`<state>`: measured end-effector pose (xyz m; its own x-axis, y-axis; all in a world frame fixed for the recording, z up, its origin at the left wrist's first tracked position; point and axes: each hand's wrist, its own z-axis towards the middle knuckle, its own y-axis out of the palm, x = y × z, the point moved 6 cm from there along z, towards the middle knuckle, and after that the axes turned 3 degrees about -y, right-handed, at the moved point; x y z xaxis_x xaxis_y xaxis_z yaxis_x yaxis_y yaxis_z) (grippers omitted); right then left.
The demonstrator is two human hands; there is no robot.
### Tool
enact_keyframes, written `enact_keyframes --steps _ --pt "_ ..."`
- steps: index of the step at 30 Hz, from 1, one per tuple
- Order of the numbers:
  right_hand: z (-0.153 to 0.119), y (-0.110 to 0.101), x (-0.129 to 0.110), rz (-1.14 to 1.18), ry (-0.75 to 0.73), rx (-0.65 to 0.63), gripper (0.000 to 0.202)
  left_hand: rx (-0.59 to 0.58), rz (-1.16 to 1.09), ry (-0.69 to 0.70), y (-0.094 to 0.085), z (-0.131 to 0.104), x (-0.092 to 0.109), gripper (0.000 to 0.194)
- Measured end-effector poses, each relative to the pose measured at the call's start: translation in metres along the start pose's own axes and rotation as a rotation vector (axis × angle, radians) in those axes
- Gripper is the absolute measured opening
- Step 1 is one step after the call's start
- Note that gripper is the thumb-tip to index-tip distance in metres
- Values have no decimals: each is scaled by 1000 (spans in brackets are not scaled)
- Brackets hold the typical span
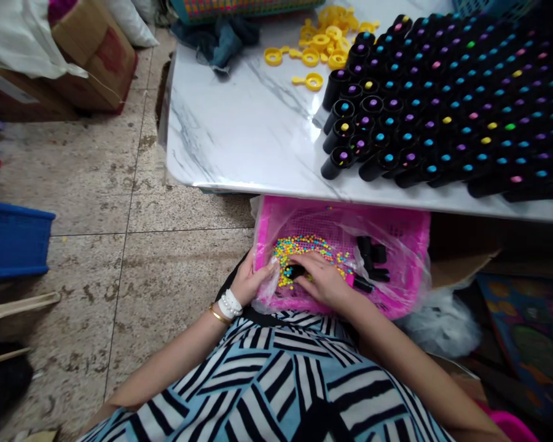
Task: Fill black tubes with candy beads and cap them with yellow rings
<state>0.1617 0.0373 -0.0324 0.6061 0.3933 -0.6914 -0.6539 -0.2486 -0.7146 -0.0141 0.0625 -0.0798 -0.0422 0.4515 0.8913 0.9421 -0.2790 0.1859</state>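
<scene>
A pink plastic basket [415,245], lined with clear plastic film, rests at my lap below the table edge. My left hand [251,279] is closed round its left side, thumb inside on the film. Many tiny coloured beads [299,245], yellow, blue and pink, lie in the basket's left half. Down among them, the fingers of my right hand [325,279] are closed on a small black tube [296,271], partly hidden by the hand. A few more black pieces [373,255] lie to the right in the basket, and another dark piece [363,284] sits beside my right wrist.
Rows of upright black tubes [408,138] with coloured tips cover the right of the marble-patterned table [239,135]. Yellow ring pieces [320,42] and a dark blue cloth [225,40] lie at the back. A blue crate [13,239] and cardboard boxes [96,43] stand at left.
</scene>
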Motion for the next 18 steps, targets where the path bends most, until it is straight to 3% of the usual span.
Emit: enact_keyframes --steps 3,6,9,11,14,16,18 --pt "-15 -23 12 178 181 107 53 20 48 58 -2 -1 4 63" --pt "-32 -40 23 277 326 161 53 126 227 177 -5 -4 14 68" --pt "-42 -44 26 370 358 218 50 343 488 410 -8 -17 39 71" --pt "-42 -42 22 430 327 281 48 422 650 623 1 -31 63 67" --pt "-33 -36 4 366 238 357 42 238 833 798 31 -41 86 64" --pt "-23 -34 -13 254 138 389 41 80 928 791 50 -39 89 58" --pt "-15 -36 -27 162 28 408 39 23 990 773 60 -34 90 45"
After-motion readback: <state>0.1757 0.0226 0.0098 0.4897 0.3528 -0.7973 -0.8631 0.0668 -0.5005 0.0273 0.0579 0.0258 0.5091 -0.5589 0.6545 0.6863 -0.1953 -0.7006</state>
